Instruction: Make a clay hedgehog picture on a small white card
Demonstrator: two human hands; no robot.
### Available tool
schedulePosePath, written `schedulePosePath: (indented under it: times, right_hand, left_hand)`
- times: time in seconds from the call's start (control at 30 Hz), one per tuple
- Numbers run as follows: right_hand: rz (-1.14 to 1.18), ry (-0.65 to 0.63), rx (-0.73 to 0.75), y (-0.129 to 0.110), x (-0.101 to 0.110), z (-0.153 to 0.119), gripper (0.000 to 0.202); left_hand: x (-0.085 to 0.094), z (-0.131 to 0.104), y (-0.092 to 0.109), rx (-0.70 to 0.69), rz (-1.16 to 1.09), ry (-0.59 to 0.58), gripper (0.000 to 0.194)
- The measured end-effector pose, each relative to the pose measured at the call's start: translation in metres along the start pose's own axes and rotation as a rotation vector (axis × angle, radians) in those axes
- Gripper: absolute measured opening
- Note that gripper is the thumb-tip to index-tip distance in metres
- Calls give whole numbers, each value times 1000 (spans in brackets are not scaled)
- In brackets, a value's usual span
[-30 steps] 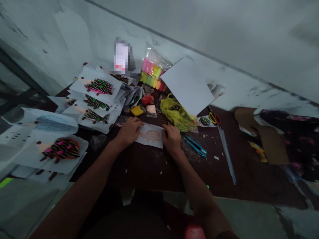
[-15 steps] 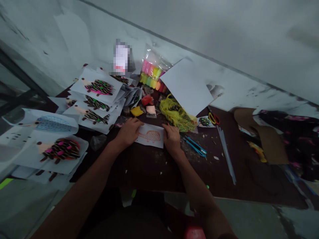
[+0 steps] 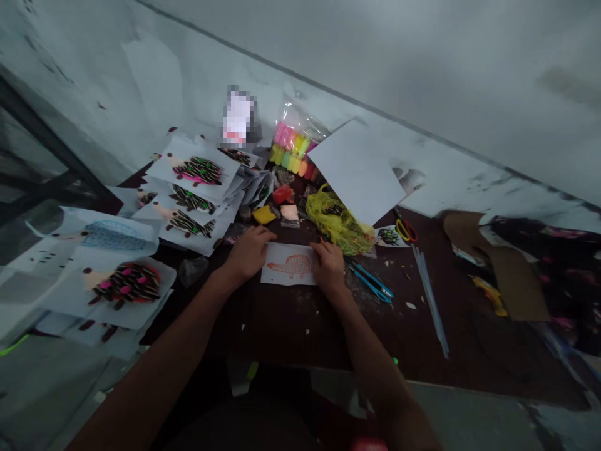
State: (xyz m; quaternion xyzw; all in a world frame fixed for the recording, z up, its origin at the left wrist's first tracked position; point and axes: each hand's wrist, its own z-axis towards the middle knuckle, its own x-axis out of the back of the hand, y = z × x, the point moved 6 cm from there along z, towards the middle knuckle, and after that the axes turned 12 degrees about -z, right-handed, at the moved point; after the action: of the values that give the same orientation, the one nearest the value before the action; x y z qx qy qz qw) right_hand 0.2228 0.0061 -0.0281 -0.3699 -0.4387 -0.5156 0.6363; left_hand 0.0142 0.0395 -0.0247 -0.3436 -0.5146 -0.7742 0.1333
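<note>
A small sheet of paper (image 3: pixel 279 275) with an orange-red drawing of a four-legged animal lies low over the dark table in front of me. My left hand (image 3: pixel 250 252) is closed at its left edge, fingers bent toward the upper corner. At the right edge, my right hand (image 3: pixel 330 266) is closed on the paper, with the fingertips near the upper right corner. The undersides of both grips are hidden. Just beyond the paper lie a yellow clay packet (image 3: pixel 263 215), a pale pink clay packet (image 3: pixel 290 214) and a red clay packet (image 3: pixel 282 194).
Stacked hedgehog pictures (image 3: pixel 197 172) fill the left side. Behind are a bag of coloured clay (image 3: pixel 295 147), a white sheet (image 3: pixel 359 169) and a yellow plastic bag (image 3: pixel 335 219). To the right lie blue snips (image 3: pixel 373 283), scissors (image 3: pixel 406 230), clear sticks (image 3: pixel 431 300) and cardboard (image 3: pixel 516 282).
The small paper has turned from a slight tilt to nearly level and sits slightly lower between my hands. The whole view has shifted a little.
</note>
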Motion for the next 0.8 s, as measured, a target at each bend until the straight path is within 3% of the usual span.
schedulePosePath:
  times: [0.43, 0.8]
  right_hand:
    - [-10, 77, 13, -2, 1, -3, 30]
    - [19, 22, -1, -3, 2, -2, 29]
  left_hand:
    - [-3, 0, -2, -22, 37, -7, 35]
    - [-4, 0, -2, -3, 47, -11, 35]
